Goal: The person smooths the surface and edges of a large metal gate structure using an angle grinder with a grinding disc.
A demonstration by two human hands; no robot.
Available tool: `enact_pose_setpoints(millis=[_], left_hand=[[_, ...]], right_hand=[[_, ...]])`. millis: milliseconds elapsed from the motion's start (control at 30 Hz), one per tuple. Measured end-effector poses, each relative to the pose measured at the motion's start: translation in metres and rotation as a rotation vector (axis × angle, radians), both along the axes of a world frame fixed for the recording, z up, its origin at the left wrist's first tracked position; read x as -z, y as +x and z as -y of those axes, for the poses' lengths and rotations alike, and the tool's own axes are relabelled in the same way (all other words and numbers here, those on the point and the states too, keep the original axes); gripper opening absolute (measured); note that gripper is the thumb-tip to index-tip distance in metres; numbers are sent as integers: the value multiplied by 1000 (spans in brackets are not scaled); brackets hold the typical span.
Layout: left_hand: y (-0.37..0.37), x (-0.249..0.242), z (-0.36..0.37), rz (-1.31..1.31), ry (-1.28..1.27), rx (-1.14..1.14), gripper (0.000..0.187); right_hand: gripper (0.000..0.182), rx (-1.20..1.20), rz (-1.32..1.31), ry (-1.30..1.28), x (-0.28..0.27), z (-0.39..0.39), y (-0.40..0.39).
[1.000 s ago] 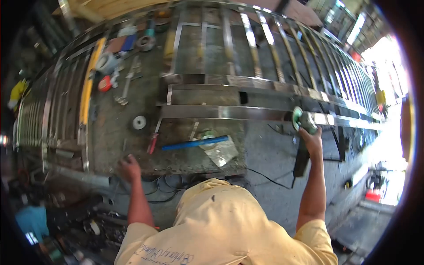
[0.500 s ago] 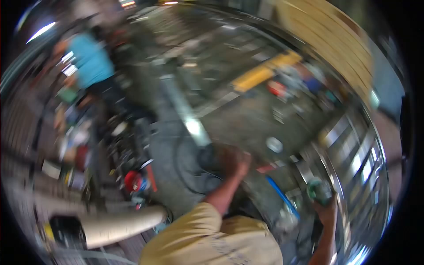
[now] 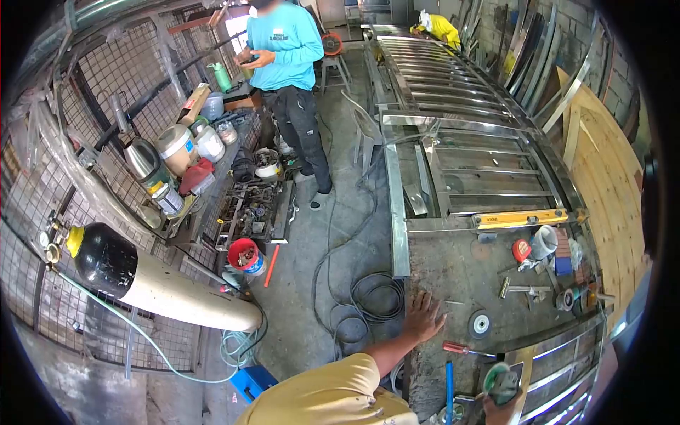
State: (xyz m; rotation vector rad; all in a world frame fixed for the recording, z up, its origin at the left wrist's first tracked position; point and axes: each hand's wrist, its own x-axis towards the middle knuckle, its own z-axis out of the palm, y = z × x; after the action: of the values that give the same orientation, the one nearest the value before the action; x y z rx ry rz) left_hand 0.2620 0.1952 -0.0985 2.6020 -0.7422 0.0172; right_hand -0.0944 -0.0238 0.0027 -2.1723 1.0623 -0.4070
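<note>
My left hand (image 3: pixel 425 317) rests palm down at the left edge of the worktable (image 3: pixel 453 265), its fingers spread and nothing in them. Low at the right, my right hand (image 3: pixel 500 411) grips what looks like an angle grinder (image 3: pixel 503 384) with a green disc; part of the tool is hidden. Between the hands lie a red-handled screwdriver (image 3: pixel 464 349) and a blue rod (image 3: pixel 449 392). A round grinding disc (image 3: pixel 480 324) is flat on the table, right of my left hand. Beyond it sits a hammer (image 3: pixel 524 288).
A yellow spirit level (image 3: pixel 520 218) lies along a long metal frame (image 3: pixel 489 170). Black cable (image 3: pixel 375 297) coils on the floor. At left are a gas cylinder (image 3: pixel 177 290) and a red bucket (image 3: pixel 246 256). A person in blue (image 3: pixel 287 49) stands ahead; another in yellow (image 3: pixel 443 30) bends farther back.
The view has swung and steadied from a blur. My left hand now lies spread on the table edge. My right hand still holds the grinder, lower in view.
</note>
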Motion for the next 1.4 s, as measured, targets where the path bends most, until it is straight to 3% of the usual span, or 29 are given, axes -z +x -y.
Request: enact_pose_setpoints(millis=[233, 633, 1400], left_hand=[[-2, -12, -4, -29, 79, 27, 66], [0, -20, -7, -63, 98, 45, 68], [-2, -22, -4, -80, 151, 36, 68]], right_hand=[[102, 25, -227, 106, -23, -18, -24], [96, -26, -264, 108, -23, -6, -5], [87, -7, -302, 128, -13, -2, -46]])
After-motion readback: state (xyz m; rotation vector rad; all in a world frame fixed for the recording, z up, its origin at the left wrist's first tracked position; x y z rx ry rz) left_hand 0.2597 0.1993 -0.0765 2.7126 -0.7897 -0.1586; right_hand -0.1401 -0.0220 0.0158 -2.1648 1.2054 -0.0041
